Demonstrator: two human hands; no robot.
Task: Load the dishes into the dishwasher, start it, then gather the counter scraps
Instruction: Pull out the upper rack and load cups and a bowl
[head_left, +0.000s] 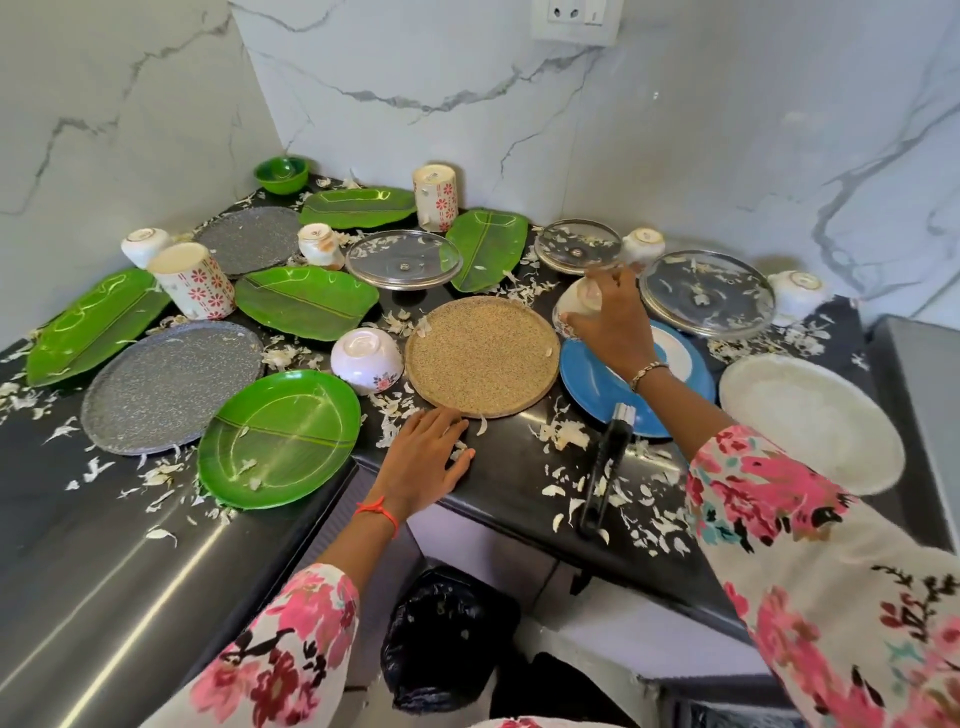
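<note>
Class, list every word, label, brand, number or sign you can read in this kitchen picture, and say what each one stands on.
No readable text anywhere in the head view.
The tall cups: red flower prints only, no words.
The wall socket: no legible marking.
The white bowl held by the right hand: nothing readable.

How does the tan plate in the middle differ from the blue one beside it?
The tan plate is speckled all over; the blue plate has a white centre. The tan plate lies fully in view; the blue plate is partly hidden under the right hand, which grips a white bowl. Both are round and lie flat on the counter.
</note>
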